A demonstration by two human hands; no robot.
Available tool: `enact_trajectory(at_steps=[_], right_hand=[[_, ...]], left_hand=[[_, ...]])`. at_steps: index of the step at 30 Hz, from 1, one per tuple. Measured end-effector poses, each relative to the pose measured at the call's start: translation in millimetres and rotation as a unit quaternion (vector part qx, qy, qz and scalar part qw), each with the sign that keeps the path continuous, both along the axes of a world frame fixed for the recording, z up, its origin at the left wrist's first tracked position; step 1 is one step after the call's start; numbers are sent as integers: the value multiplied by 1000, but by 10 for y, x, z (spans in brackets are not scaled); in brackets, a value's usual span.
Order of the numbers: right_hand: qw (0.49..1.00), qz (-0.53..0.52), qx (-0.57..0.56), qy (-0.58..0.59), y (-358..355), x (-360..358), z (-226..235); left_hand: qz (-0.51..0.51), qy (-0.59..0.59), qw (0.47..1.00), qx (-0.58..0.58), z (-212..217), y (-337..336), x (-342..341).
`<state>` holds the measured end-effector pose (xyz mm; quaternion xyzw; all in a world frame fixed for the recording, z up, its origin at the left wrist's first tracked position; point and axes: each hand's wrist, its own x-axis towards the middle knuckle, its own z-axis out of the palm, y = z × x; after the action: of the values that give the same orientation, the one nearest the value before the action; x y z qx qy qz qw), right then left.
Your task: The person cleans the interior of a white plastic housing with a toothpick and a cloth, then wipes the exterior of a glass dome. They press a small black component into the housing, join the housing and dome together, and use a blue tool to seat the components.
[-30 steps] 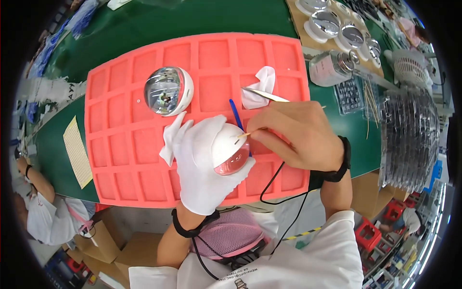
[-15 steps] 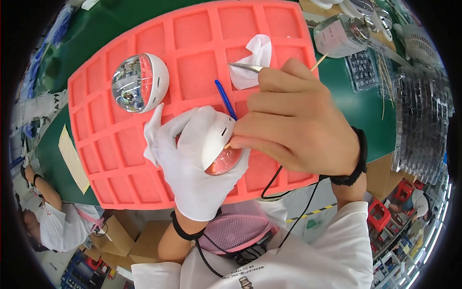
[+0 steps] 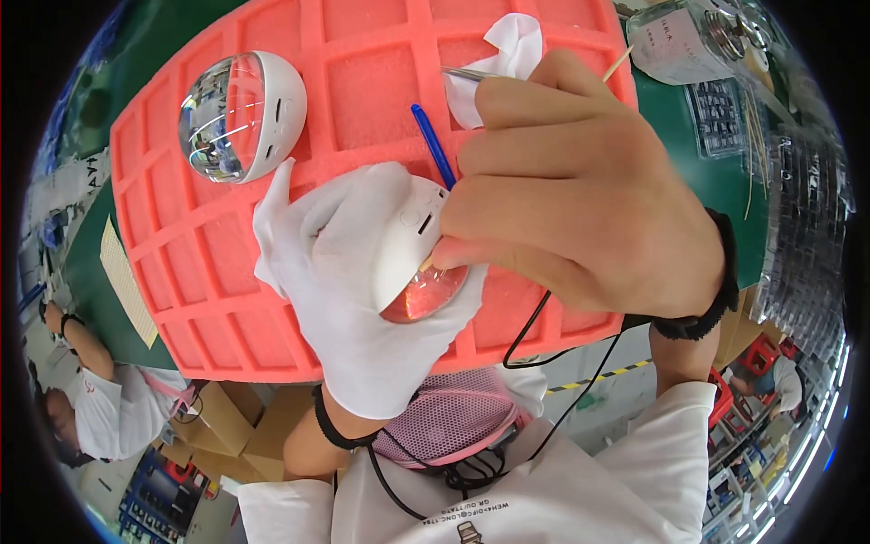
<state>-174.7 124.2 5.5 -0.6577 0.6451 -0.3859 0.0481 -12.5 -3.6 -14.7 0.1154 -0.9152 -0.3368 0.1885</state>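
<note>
My left hand (image 3: 349, 263), in a white glove, is closed around a round device with a white shell (image 3: 399, 249) and a clear dome (image 3: 430, 295). The device lies tilted, its small slots turned toward my right hand. My bare right hand (image 3: 580, 181) is closed on a thin wooden stick (image 3: 619, 62); its lower tip touches or nearly touches the seam between shell and dome. Pointed metal tweezers (image 3: 464, 73) also stick out of the right fist, over a crumpled white cloth (image 3: 512, 50). A blue pen-like stick (image 3: 433, 147) lies beside the device, its lower end hidden.
A pink foam tray (image 3: 313, 54) with square pockets bears a second dome device (image 3: 249, 118) at the left. On the green table (image 3: 675, 172) stand a glass jar (image 3: 675, 45), a clear tray of small dark parts (image 3: 716, 118) and stacked clear plastic trays (image 3: 797, 236). A black cable (image 3: 535, 331) hangs in front.
The view has shifted, so the tray and second device appear higher and larger. Both hands keep their grips, and the stick's tip stays at the device's seam.
</note>
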Motion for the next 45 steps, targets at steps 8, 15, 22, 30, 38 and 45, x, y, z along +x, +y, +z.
enact_trajectory(at_steps=[8,15,22,30,38,45], right_hand=[[999,21,-2,27,-114,22,71],[999,12,-29,31,-156,58,6],[970,-42,52,-233,103,-96,144],[855,-33,-116,-504,126,-61,124],[896,48,8,-442,-39,-192,-41],[736,-14,-108,-668,-188,142,189]], left_hand=[[-19,23,998,-48,-32,-25,-23],[13,12,1000,19,-67,24,46],[34,40,999,-12,-72,17,10],[57,19,998,-30,-16,10,-47],[57,-15,998,-16,54,17,79],[-131,-121,982,-58,348,-280,97]])
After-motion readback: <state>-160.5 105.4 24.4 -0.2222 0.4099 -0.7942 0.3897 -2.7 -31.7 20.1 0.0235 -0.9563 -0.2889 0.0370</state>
